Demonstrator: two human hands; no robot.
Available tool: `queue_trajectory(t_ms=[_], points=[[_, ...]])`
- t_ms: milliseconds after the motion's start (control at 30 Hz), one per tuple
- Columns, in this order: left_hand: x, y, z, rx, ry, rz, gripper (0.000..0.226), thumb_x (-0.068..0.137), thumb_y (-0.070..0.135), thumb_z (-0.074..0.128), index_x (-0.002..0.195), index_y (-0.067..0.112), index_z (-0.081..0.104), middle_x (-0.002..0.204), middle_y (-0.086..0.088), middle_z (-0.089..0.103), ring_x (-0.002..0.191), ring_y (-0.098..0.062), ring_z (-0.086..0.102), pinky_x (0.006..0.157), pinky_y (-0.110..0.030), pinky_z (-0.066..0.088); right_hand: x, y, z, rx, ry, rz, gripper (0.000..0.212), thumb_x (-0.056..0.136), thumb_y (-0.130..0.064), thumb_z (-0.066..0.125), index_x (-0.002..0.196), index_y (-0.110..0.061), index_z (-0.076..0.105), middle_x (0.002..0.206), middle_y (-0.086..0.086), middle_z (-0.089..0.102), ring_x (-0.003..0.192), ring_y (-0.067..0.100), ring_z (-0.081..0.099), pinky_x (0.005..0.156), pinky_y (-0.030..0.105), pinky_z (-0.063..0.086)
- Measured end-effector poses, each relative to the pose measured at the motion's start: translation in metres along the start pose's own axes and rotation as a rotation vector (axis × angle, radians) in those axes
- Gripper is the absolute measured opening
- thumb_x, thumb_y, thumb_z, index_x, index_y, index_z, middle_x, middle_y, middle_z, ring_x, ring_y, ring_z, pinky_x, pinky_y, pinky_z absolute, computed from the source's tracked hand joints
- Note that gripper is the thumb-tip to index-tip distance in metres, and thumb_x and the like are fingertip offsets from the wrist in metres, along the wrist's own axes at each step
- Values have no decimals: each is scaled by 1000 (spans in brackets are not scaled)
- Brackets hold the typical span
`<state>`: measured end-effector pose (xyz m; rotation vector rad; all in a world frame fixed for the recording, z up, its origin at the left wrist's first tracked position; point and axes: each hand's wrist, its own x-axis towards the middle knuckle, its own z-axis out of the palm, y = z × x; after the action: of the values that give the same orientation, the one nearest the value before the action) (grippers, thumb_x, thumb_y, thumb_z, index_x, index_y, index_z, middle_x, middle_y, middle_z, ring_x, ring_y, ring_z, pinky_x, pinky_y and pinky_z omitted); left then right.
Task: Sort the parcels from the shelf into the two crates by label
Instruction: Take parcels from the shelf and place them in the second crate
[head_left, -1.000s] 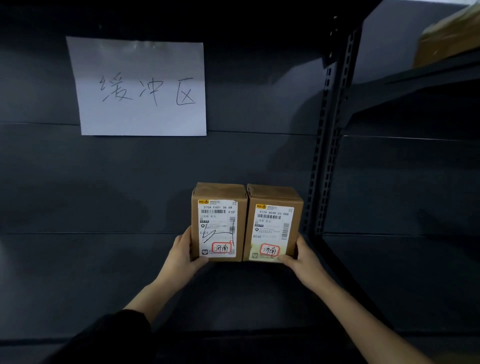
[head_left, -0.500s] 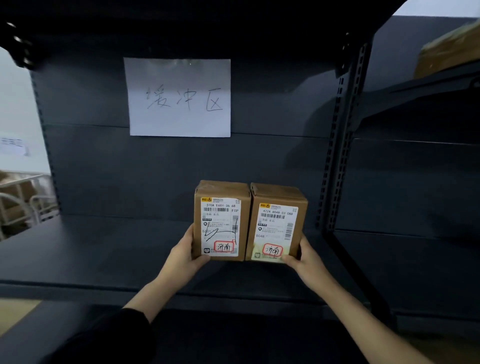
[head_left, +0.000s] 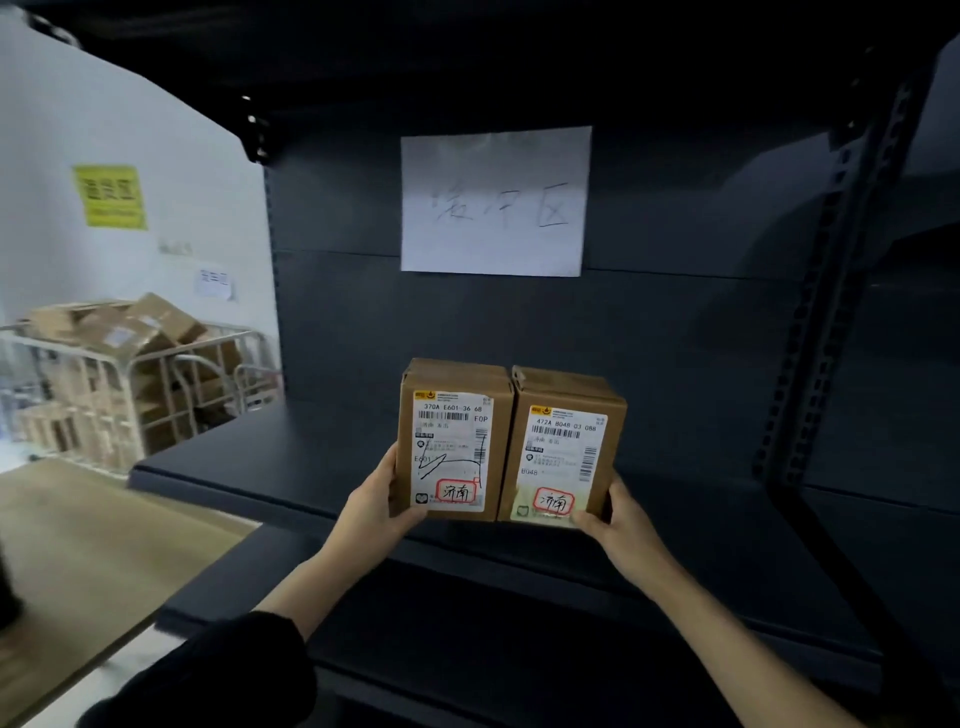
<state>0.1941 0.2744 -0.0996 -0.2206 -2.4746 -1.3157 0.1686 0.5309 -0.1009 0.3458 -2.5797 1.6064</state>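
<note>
Holding: left box (head_left: 452, 436) and right box (head_left: 563, 452), upright, touching side by side, at the front of the shelf (head_left: 249, 467)
Left hand (head_left: 371, 512): fingers grip left box's low corner
Right hand (head_left: 621, 519): fingers grip right box's low corner

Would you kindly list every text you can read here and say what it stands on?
Left brown cardboard parcel: "370A E601-36 68", "F0P", "E601", red-ringed "济南".
Right brown cardboard parcel: "472A B048 03 088", "B048", red-ringed "济南".
Fine print on both parcels: too small to read.
White paper sheet: handwriting too blurred.
Yellow wall sign: too blurred.
</note>
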Motion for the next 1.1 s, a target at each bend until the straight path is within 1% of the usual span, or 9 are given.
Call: queue_trajectory(t_ms=[200, 333, 467, 600, 733, 833, 967, 1033, 1100], points=[[-12, -24, -38, 31, 47, -51, 67, 84, 4, 63, 138, 28, 31, 102, 31, 52, 90, 15, 53, 76, -3, 42, 8, -18, 41, 38, -67, -36, 63, 90, -4, 54, 144, -21, 26, 131, -8, 47, 116, 1, 39, 96, 20, 30], [-13, -31, -49, 54, 54, -47, 70, 84, 4, 63, 141, 25, 28, 102, 31, 51, 92, 10, 53, 87, -13, 42, 11, -21, 52, 39, -64, -29, 66, 90, -5, 54, 145, -21, 22, 141, -2, 45, 127, 9, 40, 97, 21, 29], [-9, -33, -53, 45, 58, -26, 68, 84, 3, 63, 139, 26, 29, 102, 28, 51, 97, 2, 53, 94, -21, 44, 11, -27, 54, 49, -61, -40, 65, 90, -2, 53, 145, -22, 23, 140, -2, 46, 116, 0, 38, 95, 20, 30], [-5, -37, -52, 33, 55, -19, 69, 84, 2, 62, 140, 25, 29, 102, 28, 51, 98, 1, 53, 93, -21, 44, 11, -29, 54, 47, -48, -33, 66, 90, -2, 53, 145, -22, 23, 140, -3, 45, 116, -1, 37, 95, 19, 30], [-1, -41, -51, 33, 44, -18, 69, 84, 3, 63, 140, 23, 29, 101, 28, 51, 97, 1, 53, 86, -13, 42, 11, -29, 53, 42, -37, -33, 64, 90, -1, 53, 144, -21, 24, 139, -2, 46, 116, 1, 39, 95, 20, 31], [1, -43, -50, 22, 39, -24, 68, 84, 3, 63, 141, 22, 29, 103, 25, 52, 98, 0, 53, 87, -15, 43, 11, -29, 53, 39, -35, -38, 64, 90, -2, 53, 144, -22, 25, 137, -5, 47, 115, -1, 39, 95, 19, 31], [1, -47, -53, 11, 35, -30, 69, 84, 4, 63, 141, 23, 29, 104, 25, 53, 93, 5, 55, 85, -13, 43, 12, -28, 55, 50, -45, -47, 64, 90, -2, 54, 143, -23, 26, 130, -11, 47, 116, -1, 40, 90, 9, 33], [0, -52, -58, -2, 39, -34, 71, 83, 6, 65, 142, 22, 29, 107, 23, 55, 96, 4, 56, 89, -18, 46, 12, -29, 58, 66, -52, -51, 64, 90, -4, 55, 143, -23, 26, 124, -16, 45, 118, 0, 40, 88, 7, 33], [-3, -56, -63, -35, 70, -52, 72, 82, 8, 67, 141, 20, 29, 110, 19, 56, 102, -1, 56, 95, -29, 48, 14, -31, 63, 72, -46, -56, 62, 91, -8, 55, 144, -24, 27, 124, -17, 44, 116, -1, 39, 94, 15, 32]])
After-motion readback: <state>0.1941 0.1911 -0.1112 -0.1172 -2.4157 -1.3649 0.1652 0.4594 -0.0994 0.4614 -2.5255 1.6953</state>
